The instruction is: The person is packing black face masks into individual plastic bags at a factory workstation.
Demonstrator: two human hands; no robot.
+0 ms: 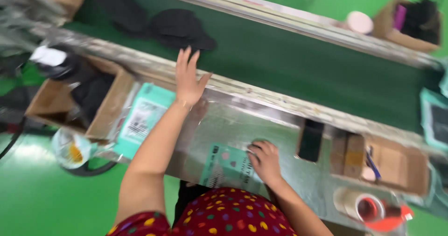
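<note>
Blurred left hand reaching, right hand pressing half-hidden teal card

Left hand, fingers spread, reaching toward black caps (upper left, on green conveyor belt); right hand pressing teal package, lower centre.

Bench: bare sheet metal, smooth, semi-glossy, with blurred reflections; conveyor belt behind it: dark green, matt, rubber-like, carrying black matt cloth pieces at upper left of the frame. Teal packet under the right hand: glossy plastic film with a paper-like printed label; second teal packet looks alike. Boxes at left: brown corrugated cardboard, matt and rough; floor: green, smooth, glossy.
</note>
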